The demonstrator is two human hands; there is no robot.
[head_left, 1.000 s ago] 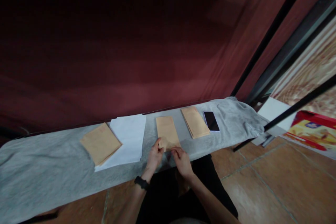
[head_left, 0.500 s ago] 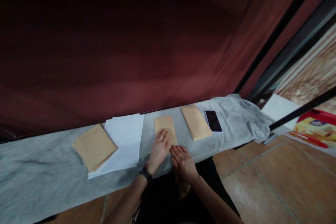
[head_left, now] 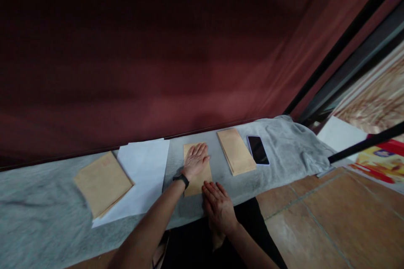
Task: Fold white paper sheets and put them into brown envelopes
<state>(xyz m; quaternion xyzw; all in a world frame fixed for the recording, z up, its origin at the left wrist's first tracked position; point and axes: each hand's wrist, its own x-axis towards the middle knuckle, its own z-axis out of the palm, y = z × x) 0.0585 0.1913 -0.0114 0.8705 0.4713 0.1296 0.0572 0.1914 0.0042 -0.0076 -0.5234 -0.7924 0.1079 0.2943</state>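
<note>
A brown paper envelope (head_left: 196,184) lies flat in front of me on a grey cloth. My left hand (head_left: 196,160), with a black band on the wrist, rests palm down across its far part, fingers stretched out. At its near right corner lies my right hand (head_left: 217,206), also flat with the fingers extended; its fingertips touch the envelope's edge. Off to the right is a small stack of brown envelopes (head_left: 236,151). Another pile of brown envelopes (head_left: 104,183) sits at the left, partly over white paper sheets (head_left: 147,172).
A phone (head_left: 258,150) lies right of the envelope stack. The grey cloth (head_left: 284,147) covers a long, narrow surface along a dark red wall or curtain (head_left: 176,92). Black bars (head_left: 341,46) slant at the right, above a tiled floor (head_left: 315,218) and a red-yellow printed box (head_left: 381,159).
My left hand has slid away from me, up to the envelope's far end. My right hand stays near the close corner. The view has shifted slightly.
</note>
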